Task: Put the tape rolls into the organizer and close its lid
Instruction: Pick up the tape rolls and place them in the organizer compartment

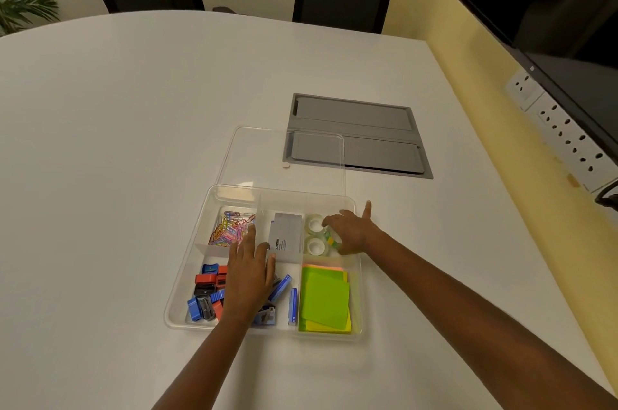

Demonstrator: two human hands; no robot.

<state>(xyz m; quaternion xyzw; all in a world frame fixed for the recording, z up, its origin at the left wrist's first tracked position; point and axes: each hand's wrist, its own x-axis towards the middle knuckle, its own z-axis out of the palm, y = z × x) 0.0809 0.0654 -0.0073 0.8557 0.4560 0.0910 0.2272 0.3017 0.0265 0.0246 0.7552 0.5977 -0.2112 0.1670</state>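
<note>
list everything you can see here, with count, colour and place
organizer: 1, clear, near table edge
lid: 1, clear, flat behind organizer
tape rolls: 2 seen, clear, far right compartment
paper clips: many, mixed colours, far left compartment
grey box: 1, far middle compartment
sharpeners: several, blue, red, black, near left compartment
blue boxes: a few, near middle compartment
sticky notes: stack, green and yellow, near right compartment
cable hatch: 1, grey, set in table
table: 1, white
left hand: over middle compartments
right hand: at the tape rolls

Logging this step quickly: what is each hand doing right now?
Left hand: open, flat over the organizer, holding nothing.
Right hand: fingers on the tape rolls in their compartment; grip cannot be told.
</note>
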